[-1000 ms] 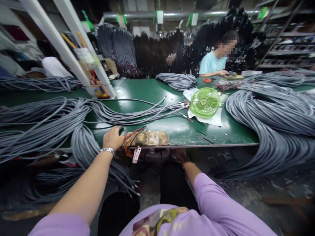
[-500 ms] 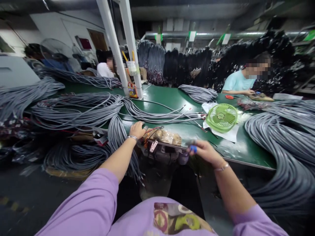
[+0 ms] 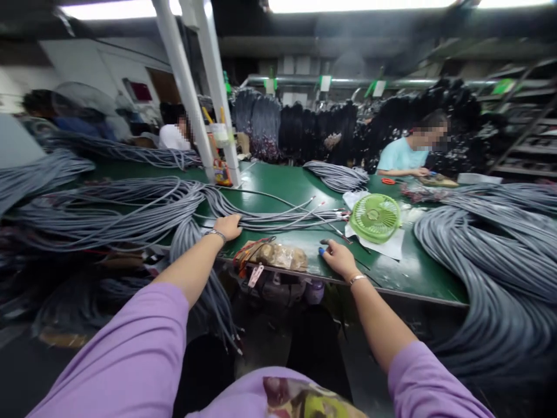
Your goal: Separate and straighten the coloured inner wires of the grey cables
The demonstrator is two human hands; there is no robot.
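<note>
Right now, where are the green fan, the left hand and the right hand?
Green fan (image 3: 375, 217): head view, centre of its round grille.
Left hand (image 3: 228, 226): head view, back of the hand, on the grey cables.
Right hand (image 3: 337, 260): head view, back of the hand, at the table edge.
</note>
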